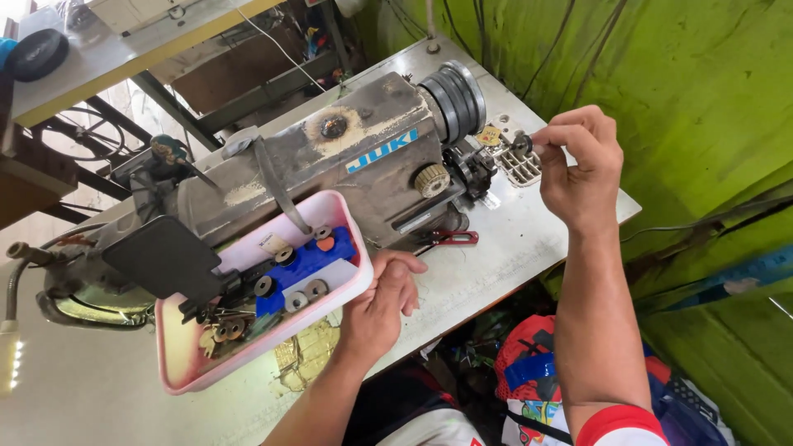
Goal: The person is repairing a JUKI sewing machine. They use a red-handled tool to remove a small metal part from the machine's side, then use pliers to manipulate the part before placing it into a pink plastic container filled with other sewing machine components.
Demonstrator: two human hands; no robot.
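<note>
The left hand (382, 307) is closed around the near right corner of a shallow pink plastic tray (340, 216), fingers curled over its rim and thumb underneath, holding it tilted above the pale worktable (512, 248) and just in front of the grey sewing machine (330, 165). Inside the tray lie several round metal bobbins (296, 301) scattered over a blue piece (310, 263) and a white card, with one small orange bit near the far wall; toward the lower, left end sit dark metal machine parts (227, 289) and a cluster of brassy small pieces (225, 330), too jumbled to tell apart one by one. A flat black plate (161, 256) overlaps the tray's left rim. The right hand (582, 169) is raised at the machine's handwheel (454, 99) end, its thumb and forefinger pinched together on a small dark round bobbin (522, 144), which it holds just above a white slotted part (520, 167) on the table, near the black winder mechanism (472, 172). A pair of red-handled snips (450, 239) lies on the table between the machine base and the left hand's knuckles.
</note>
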